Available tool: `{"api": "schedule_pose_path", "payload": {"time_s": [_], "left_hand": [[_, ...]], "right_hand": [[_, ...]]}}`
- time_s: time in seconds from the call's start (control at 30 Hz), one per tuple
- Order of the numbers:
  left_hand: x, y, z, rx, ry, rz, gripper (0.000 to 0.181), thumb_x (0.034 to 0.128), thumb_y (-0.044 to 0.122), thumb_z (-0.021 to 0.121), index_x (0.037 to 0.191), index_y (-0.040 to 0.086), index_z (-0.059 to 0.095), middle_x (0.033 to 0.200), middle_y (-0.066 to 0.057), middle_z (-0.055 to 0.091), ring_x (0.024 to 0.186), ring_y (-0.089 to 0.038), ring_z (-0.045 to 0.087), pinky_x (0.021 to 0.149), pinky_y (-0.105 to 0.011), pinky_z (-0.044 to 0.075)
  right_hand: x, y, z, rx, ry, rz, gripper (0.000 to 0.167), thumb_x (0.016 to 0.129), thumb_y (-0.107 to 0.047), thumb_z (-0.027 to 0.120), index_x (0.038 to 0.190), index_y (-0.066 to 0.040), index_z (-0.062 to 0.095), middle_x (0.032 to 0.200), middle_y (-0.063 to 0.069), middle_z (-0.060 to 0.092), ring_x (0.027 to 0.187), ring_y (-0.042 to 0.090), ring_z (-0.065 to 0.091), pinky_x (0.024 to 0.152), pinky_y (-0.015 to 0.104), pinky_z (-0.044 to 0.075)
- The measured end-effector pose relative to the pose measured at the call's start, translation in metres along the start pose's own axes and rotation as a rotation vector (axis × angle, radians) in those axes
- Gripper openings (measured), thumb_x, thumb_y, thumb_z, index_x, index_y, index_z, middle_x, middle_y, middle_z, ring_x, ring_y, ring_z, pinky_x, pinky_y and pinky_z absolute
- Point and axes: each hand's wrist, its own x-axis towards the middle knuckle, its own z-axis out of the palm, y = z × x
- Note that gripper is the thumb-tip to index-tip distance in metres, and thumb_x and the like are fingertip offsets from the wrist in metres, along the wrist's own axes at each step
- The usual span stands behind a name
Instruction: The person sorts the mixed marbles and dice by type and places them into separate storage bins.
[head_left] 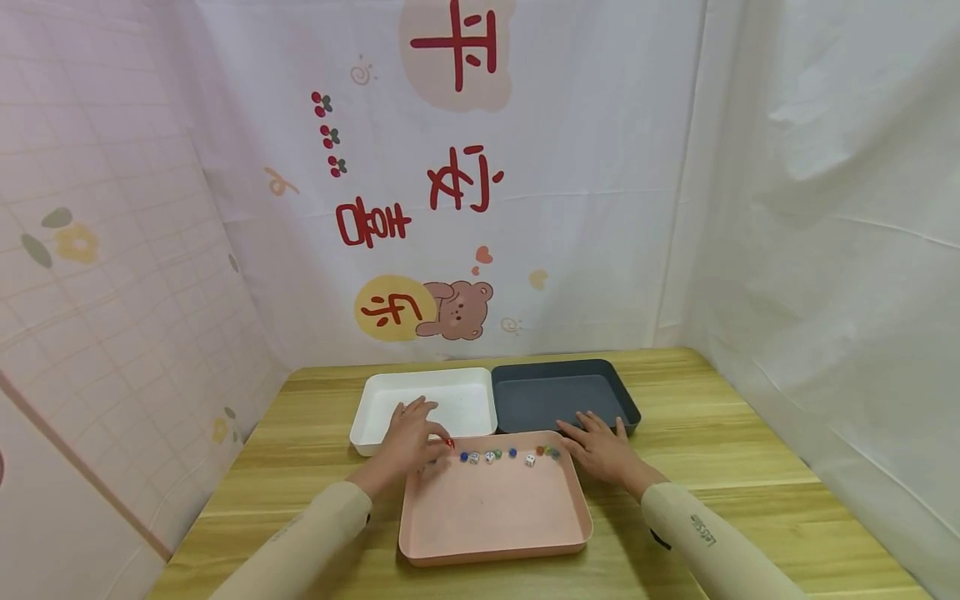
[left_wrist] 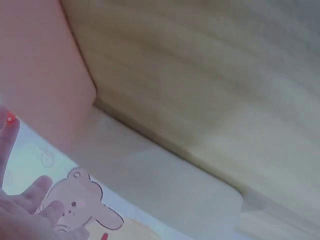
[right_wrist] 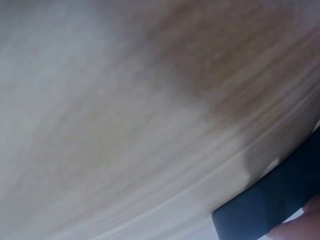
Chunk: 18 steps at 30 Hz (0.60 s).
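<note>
My left hand [head_left: 408, 437] is over the near edge of the white tray [head_left: 362, 423] and the pink tray's far left corner. A small red die [head_left: 450, 443] is pinched at its fingertips; the left wrist view also shows this red die [left_wrist: 10, 118] at a fingertip. Inside the pink tray [head_left: 495, 554], along its far side, lie white dice [head_left: 490, 457] and small blue, green and orange pieces. My right hand [head_left: 602, 450] rests with spread fingers at the near edge of the dark grey tray [head_left: 633, 414] and the pink tray's far right corner, holding nothing.
The white and dark grey trays stand side by side behind the pink one on a wood-grain table [head_left: 720, 450]. Behind the table hangs a white cloth [head_left: 600, 208] with red characters and a bear print [head_left: 461, 312]. More cloth hangs at both sides.
</note>
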Motion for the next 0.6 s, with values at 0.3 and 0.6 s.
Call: {"api": "schedule_pose_path", "payload": {"time_s": [0.3, 0.6], "left_hand": [[0.01, -0.01, -0.01, 0.011, 0.016, -0.038, 0.007, 0.0831, 0.028, 0.081, 0.086, 0.022, 0.08, 0.138, -0.022, 0.054, 0.137, -0.046, 0.035, 0.107, -0.072, 0.02], [0.018, -0.019, -0.012, 0.007, 0.014, -0.101, 0.005, 0.0854, 0.028, 0.079, 0.086, 0.024, 0.078, 0.14, -0.022, 0.052, 0.139, -0.044, 0.034, 0.108, -0.073, 0.017]], "right_hand": [[0.0, 0.001, 0.0, -0.005, 0.0, -0.001, 0.049, 0.106, -0.042, 0.042, 0.149, -0.019, 0.049, 0.155, 0.022, 0.035, 0.144, 0.044, 0.026, 0.106, 0.077, 0.005], [0.001, 0.002, 0.0, 0.007, -0.002, -0.005, 0.05, 0.106, -0.044, 0.042, 0.149, -0.019, 0.049, 0.155, 0.022, 0.035, 0.144, 0.044, 0.025, 0.106, 0.077, 0.005]]}}
